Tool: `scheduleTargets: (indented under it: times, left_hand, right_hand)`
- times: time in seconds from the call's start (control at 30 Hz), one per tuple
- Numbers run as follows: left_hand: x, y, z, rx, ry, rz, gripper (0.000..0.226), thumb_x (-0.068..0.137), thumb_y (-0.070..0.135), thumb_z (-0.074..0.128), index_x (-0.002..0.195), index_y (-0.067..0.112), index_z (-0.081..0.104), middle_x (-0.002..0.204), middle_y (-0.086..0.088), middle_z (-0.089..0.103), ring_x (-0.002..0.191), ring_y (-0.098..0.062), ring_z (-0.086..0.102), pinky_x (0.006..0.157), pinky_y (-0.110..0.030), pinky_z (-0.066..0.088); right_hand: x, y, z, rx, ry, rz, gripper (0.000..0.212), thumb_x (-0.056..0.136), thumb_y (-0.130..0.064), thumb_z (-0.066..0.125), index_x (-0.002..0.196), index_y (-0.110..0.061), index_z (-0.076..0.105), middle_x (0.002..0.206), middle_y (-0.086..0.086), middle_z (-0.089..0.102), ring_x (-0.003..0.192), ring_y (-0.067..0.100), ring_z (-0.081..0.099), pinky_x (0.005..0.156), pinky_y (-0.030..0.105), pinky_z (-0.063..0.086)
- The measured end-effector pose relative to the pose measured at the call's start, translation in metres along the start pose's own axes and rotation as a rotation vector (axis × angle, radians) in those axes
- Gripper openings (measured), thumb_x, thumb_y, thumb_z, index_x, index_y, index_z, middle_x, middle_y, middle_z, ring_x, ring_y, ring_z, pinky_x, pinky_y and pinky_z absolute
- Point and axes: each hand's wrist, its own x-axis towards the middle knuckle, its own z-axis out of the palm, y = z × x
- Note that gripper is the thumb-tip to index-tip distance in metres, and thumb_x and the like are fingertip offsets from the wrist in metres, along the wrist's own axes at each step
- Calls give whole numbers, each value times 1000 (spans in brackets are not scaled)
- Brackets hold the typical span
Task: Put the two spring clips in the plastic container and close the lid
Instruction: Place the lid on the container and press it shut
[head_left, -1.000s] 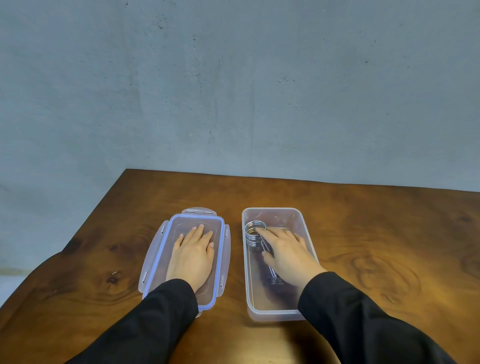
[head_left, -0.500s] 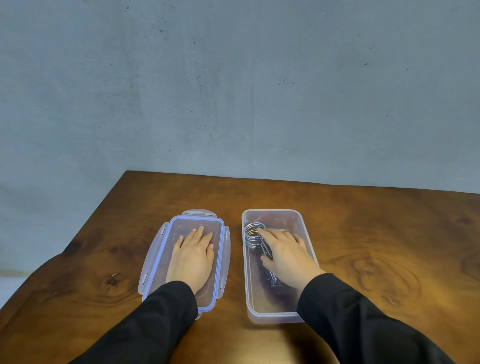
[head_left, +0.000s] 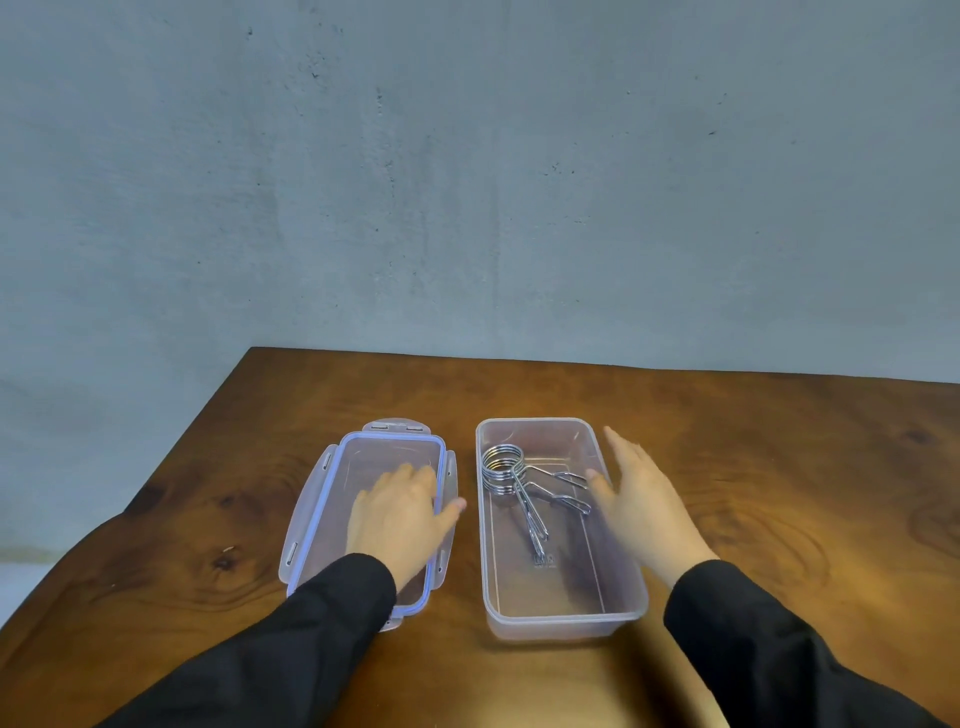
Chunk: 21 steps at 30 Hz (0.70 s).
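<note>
Both hands are open and hold nothing. Left hand (head_left: 402, 514) lies palm-down with fingers loosely spread on the clear lid (head_left: 332, 525), thumb reaching over the lid's blue-sealed edge on the side facing the plastic container (head_left: 621, 587); whether the palm presses on the lid cannot be told. Right hand (head_left: 641, 501) is flat, fingers together and extended, at the container's right wall, thumb over the rim; contact with the wall cannot be told. Two spring clips (head_left: 522, 480), of bright metal wire, lie inside the container toward its far left corner, their coils stacked and their wire handles splayed toward the container's middle. Lid rests just left of the container, parallel to it, apart from it, latch flaps spread outward. Container stands uncovered on the wooden counter (head_left: 779, 467). Black sleeves (head_left: 779, 649) cover both forearms. Behind the container, beyond the counter's far edge, stands a grey wall (head_left: 467, 182).
</note>
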Motion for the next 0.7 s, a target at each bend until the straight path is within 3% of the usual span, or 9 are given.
scheduleTargets:
  times: [0.07,0.17,0.23,0.33,0.43,0.5,0.57,0.63,0.7]
  left_hand:
    - [-7,9,10,114,-56,11,51,87,68,52,115,26,61,107,1,66,98,-18,63,84,-37,59]
    - [-9,13,18,209,-50,-1,49,90,59,55,126,26,60,120,-3,64,108,-22,61,87,-39,57]
    - [-8,15,19,226,-24,8,41,93,50,55,124,25,63,119,-4,65,105,-23,62,87,-39,57]
    - [-5,15,17,218,-33,19,29,96,37,53,116,23,69,108,-6,67,94,-22,66,82,-35,59]
    - [5,15,-3,139,-46,-4,23,97,26,50,106,17,69,96,-7,69,84,-26,69,77,-37,60]
    - [14,16,-26,56,-8,-13,22,97,24,46,96,10,64,90,-9,69,83,-31,67,69,-37,53]
    - [20,17,-56,-97,52,-27,21,96,22,45,84,9,55,81,-9,63,77,-35,62,63,-35,43]
    - [24,17,-91,-312,112,-68,24,92,16,45,69,9,47,69,-7,59,62,-31,54,52,-33,44]
    - [31,15,-124,-452,206,-82,29,89,14,48,62,9,42,58,-5,50,54,-30,45,47,-33,38]
  right_hand:
    - [-3,8,3,99,-45,91,59,102,-26,55,157,-16,34,153,3,51,138,24,50,108,33,42]
    - [-5,15,8,232,-76,116,41,103,-21,50,143,-30,55,115,-11,74,97,16,72,72,23,53]
    - [-4,18,9,283,-78,97,40,103,-18,48,137,-36,60,103,-12,78,68,4,67,60,18,52]
    - [-6,17,8,298,-74,74,42,103,-14,46,136,-36,62,90,-17,78,58,3,61,54,20,50]
    - [-9,16,8,302,-75,99,42,104,-12,44,136,-33,62,61,-22,68,47,3,54,44,11,39]
    - [-9,16,7,307,-69,86,40,105,-16,45,138,-33,60,74,-18,72,54,1,59,47,10,43]
    - [-10,15,6,308,-92,93,38,106,-23,47,141,-32,57,106,-12,76,79,1,69,57,7,48]
    - [-11,14,5,287,-113,112,41,105,-30,50,146,-28,52,130,-6,69,114,15,66,77,12,50]
    - [-11,11,0,207,-1,93,50,103,-35,53,150,-18,48,145,-1,57,135,22,52,103,28,43]
